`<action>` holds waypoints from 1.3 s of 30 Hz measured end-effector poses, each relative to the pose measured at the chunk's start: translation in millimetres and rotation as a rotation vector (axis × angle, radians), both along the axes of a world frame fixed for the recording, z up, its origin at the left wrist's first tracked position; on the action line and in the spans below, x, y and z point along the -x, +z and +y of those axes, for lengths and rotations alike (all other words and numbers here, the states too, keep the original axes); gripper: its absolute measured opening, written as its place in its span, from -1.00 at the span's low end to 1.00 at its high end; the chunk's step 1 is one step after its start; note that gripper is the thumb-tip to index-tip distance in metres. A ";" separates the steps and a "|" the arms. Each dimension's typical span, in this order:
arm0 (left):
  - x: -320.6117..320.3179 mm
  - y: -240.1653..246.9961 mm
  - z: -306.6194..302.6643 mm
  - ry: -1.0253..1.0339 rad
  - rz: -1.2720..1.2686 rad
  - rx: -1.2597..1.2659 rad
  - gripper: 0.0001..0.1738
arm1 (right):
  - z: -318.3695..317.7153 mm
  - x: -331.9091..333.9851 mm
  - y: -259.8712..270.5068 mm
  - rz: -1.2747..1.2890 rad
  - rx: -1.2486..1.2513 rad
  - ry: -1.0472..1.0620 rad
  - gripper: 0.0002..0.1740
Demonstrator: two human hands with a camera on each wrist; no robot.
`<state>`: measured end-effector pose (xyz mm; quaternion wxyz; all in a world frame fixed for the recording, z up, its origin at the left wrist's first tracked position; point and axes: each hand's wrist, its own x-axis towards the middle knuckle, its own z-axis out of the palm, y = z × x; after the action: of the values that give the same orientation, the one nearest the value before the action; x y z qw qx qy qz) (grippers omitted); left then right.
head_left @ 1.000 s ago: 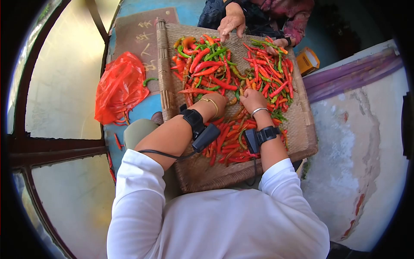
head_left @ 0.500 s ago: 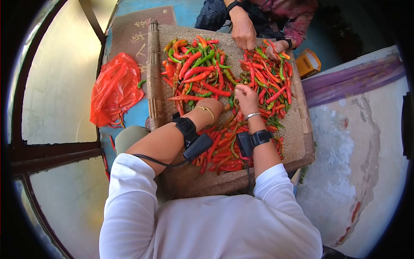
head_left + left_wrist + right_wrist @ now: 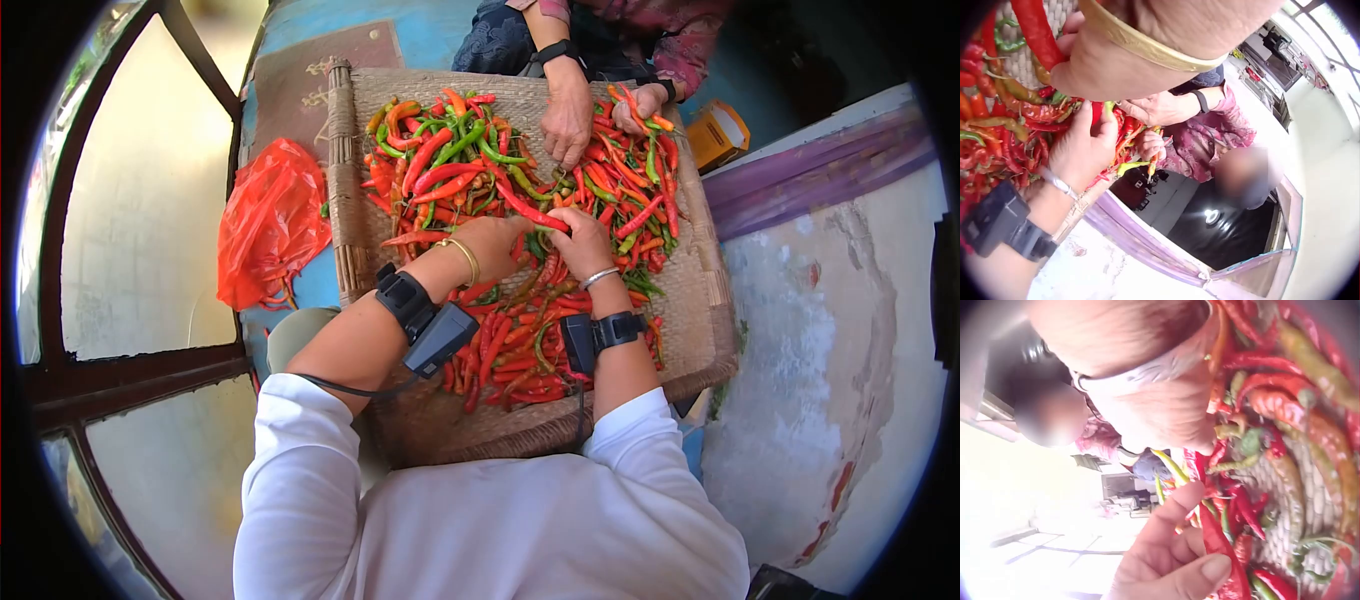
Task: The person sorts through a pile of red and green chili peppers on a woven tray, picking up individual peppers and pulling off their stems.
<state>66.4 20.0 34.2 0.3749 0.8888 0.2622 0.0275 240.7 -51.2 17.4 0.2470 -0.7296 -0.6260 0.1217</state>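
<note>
My left hand, with a gold bangle, holds a red chili pepper between thumb and fingers, clearest in the right wrist view. Beside it my right hand, wearing a silver bangle, pinches the end of a long red chili pepper that reaches toward the upper-left heap. Under both hands a woven tray carries red and green chili peppers. One heap lies at the upper left, another at the right, and mostly red peppers lie nearest my body.
Across the tray another person's hand reaches down among the peppers; their other hand holds several peppers at the far right corner. A red plastic bag lies left of the tray. An orange box stands beyond the right corner, near a wall.
My right hand has moved from the middle peppers to the end of a long red one, which it now pinches. The other person's hand has come down from the far edge into the peppers.
</note>
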 end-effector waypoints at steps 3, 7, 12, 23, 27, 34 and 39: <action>0.3 5.0 0.0 0.097 -0.084 0.042 -0.45 | -3.5 -11.2 5.5 0.463 0.121 -0.036 -0.80; 1.0 4.6 3.2 0.193 -0.128 0.164 -0.57 | -2.5 -19.3 20.8 0.779 0.180 -0.158 -0.69; 0.4 -0.2 11.5 0.420 -0.595 0.390 -0.82 | 4.9 -18.4 0.6 0.529 -0.377 -0.597 -0.60; 5.2 10.6 18.4 0.571 -0.730 0.734 -0.92 | -2.7 55.9 16.5 0.932 0.269 0.122 -0.77; 9.4 12.5 16.1 0.544 -0.666 0.742 -0.78 | -4.6 55.8 21.6 1.134 0.257 0.050 -0.84; 11.0 -5.5 5.8 0.088 -0.372 0.642 -0.65 | -15.6 34.7 24.0 1.319 -0.008 -0.218 -0.80; 4.2 -5.1 -13.8 0.063 -0.367 0.142 -0.64 | -24.2 33.0 20.8 1.466 0.003 -0.277 -0.81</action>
<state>62.2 6.3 29.1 0.4773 0.8314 0.2183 0.1823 207.8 -75.4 38.2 0.6131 -0.5340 -0.2028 0.5457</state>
